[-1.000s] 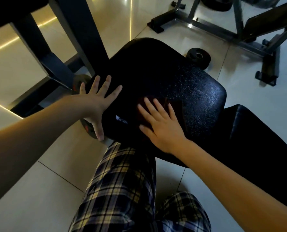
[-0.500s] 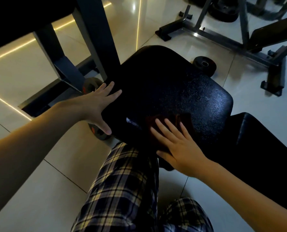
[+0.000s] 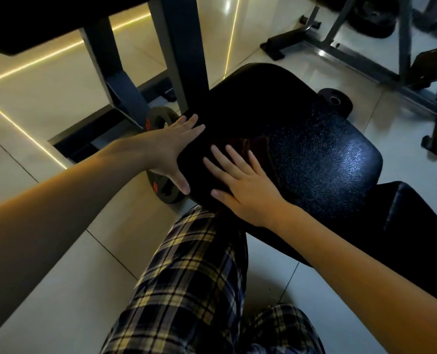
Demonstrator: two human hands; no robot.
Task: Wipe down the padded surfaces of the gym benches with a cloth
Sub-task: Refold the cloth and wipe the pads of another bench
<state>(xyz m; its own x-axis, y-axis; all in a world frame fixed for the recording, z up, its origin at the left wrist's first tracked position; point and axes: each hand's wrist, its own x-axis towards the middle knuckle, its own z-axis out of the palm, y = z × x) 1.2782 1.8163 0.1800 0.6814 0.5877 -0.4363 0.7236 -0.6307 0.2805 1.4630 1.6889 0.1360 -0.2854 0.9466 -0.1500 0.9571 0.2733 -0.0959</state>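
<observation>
Steel post (image 3: 179, 47): dark and upright, just beyond the far left edge of the seat pad (image 3: 327, 154).
Weight plate (image 3: 165, 187): dark with red marks, on the floor, partly hidden under the seat pad's left edge.
Left hand (image 3: 168, 152): fingers straight and slightly spread, laid over the seat pad's left edge, with the thumb pointing down its side. It holds nothing.
Trousers (image 3: 199, 277): plaid. One leg is on the near side of the seat pad, its knee under the near edge.
Right hand (image 3: 248, 185): flat, fingers straight and fanned apart, pressing on the cloth (image 3: 259, 146).
Cloth: dark reddish brown and creased, hard to tell from the black padding in the dim light. It lies flat on the near left part of the seat pad and shows past the fingertips.
Seat pad: black, pebbled, with rounded corners and a sheen at its right end.
Small plate (image 3: 336, 100): black disc with a centre hole, on the floor just beyond the seat pad's far right edge.
Back pad (image 3: 403, 226): black and glossy, just beside the seat pad's right end.
Rack (image 3: 352, 60): grey metal frame, well beyond the seat pad.
</observation>
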